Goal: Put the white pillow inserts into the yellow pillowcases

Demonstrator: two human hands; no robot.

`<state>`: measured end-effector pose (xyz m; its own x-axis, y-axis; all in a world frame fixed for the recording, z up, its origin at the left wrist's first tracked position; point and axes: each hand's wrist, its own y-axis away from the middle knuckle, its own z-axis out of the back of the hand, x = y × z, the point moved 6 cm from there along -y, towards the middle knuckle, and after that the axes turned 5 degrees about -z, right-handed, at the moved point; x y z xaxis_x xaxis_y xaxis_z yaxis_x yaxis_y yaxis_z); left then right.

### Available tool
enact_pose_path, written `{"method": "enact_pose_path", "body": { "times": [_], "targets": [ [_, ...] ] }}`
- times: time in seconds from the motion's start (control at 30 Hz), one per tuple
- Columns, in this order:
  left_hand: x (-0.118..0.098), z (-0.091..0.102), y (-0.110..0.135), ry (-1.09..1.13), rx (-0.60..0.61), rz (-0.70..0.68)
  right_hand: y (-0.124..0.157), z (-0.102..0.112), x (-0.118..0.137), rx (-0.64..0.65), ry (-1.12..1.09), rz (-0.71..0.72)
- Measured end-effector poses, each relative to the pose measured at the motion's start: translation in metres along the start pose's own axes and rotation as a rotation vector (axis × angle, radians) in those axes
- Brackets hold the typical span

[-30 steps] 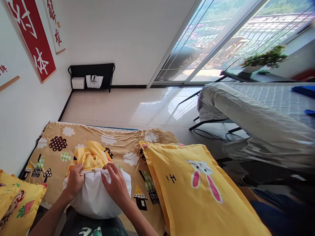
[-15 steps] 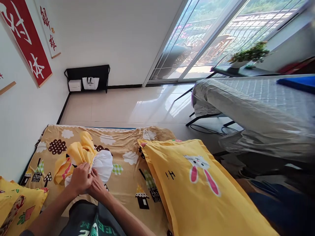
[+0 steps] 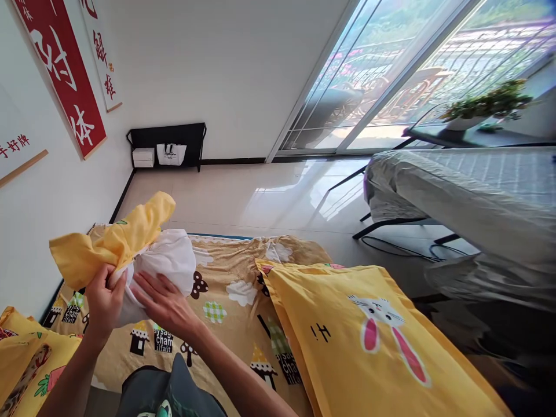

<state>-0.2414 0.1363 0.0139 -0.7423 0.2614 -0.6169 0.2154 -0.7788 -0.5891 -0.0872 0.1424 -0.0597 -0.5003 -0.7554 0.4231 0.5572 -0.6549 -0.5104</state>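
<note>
A bunched yellow pillowcase (image 3: 124, 234), with a puffy white part (image 3: 171, 255) to its right, is lifted in front of me over the bed. My left hand (image 3: 104, 298) is closed on its lower edge, thumb and fingers pinching where yellow meets white. Against the white part lies my right hand (image 3: 163, 304), fingers stretched out. I cannot tell whether the white part is a pillow or the cloth's inner side. Beneath both hands spreads a tan patterned bed sheet (image 3: 234, 315).
A large yellow pillow (image 3: 347, 347) with a rabbit print lies at the right. Another yellow pillow (image 3: 39, 362) is at lower left. A plastic-wrapped mattress (image 3: 456, 202) on a black frame stands at right. By the far wall is a black rack (image 3: 167, 136).
The pillowcase has been raised off the sheet and spread wider, its yellow end now up and left. My hands have moved apart, and the right fingers have stretched out. The view has shifted left.
</note>
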Motion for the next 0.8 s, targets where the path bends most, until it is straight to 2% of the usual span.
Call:
{"method": "enact_pose_path", "body": {
  "times": [0.03,0.07,0.13,0.17,0.2,0.27,0.33,0.4,0.47,0.6,0.67,0.73,0.8],
  "targets": [
    [0.008,0.004,-0.001,0.029,-0.005,0.049,0.011,0.014,-0.008,-0.018,-0.004,0.005],
    [0.012,0.006,0.0,0.056,-0.003,0.081,0.021,0.03,-0.022,-0.085,-0.015,-0.064],
    [0.013,0.007,0.007,0.089,-0.003,0.1,0.039,0.06,-0.062,-0.283,-0.095,-0.347],
    [0.01,0.005,0.012,0.101,0.001,0.088,0.044,0.066,-0.081,-0.335,-0.174,-0.484],
    [0.006,0.004,0.016,0.107,0.008,0.064,0.046,0.064,-0.096,-0.325,-0.279,-0.58],
    [0.0,0.001,0.024,0.08,0.016,0.003,0.04,0.041,-0.106,-0.18,-0.495,-0.639],
    [-0.001,0.003,0.028,-0.009,-0.001,-0.075,0.036,0.011,-0.098,-0.075,-0.601,-0.664],
    [0.003,0.003,0.03,-0.142,0.018,-0.157,0.04,-0.012,-0.085,-0.114,-0.609,-0.722],
    [0.011,-0.001,0.03,-0.317,0.127,-0.183,0.043,-0.023,-0.066,-0.181,-0.633,-0.72],
    [0.031,-0.029,0.026,-0.675,0.579,-0.111,0.034,-0.014,-0.035,-0.184,-0.709,-0.531],
    [0.034,-0.044,0.021,-0.717,0.77,-0.107,0.028,-0.006,-0.027,-0.157,-0.703,-0.475],
    [0.032,-0.055,0.015,-0.688,0.846,-0.084,0.024,-0.004,-0.022,-0.117,-0.65,-0.437],
    [0.026,-0.063,0.01,-0.618,0.846,-0.056,0.023,-0.011,-0.018,-0.071,-0.498,-0.417]
  ]
}}
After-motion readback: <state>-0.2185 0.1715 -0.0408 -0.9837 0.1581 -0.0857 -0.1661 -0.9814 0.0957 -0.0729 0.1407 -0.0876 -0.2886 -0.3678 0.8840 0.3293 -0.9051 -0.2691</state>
